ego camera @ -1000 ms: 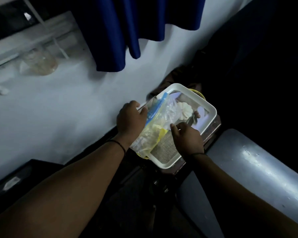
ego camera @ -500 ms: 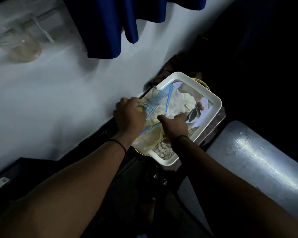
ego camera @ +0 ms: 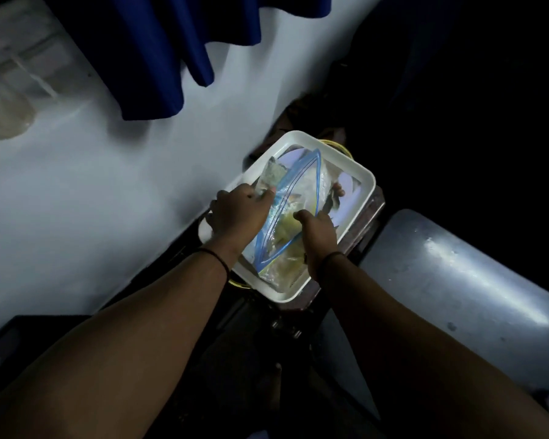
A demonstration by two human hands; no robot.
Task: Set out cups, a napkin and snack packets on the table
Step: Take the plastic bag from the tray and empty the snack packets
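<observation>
A clear zip bag (ego camera: 287,213) with a blue seal lies over a white rectangular tray (ego camera: 360,198) on a small dark table. Its mouth is pulled wide, and pale yellow contents show inside. My left hand (ego camera: 238,210) grips the bag's left edge. My right hand (ego camera: 317,231) grips the right edge near the seal. A floral print on the tray's floor shows past the bag.
A pale wall (ego camera: 108,185) runs along the left, with a blue curtain (ego camera: 184,49) hanging above. A grey padded seat (ego camera: 457,280) sits to the right of the table. The room is dim, and the far right is black.
Both hands have pulled the bag's mouth wider apart, and the bag now lies further over the tray. The camera has moved closer.
</observation>
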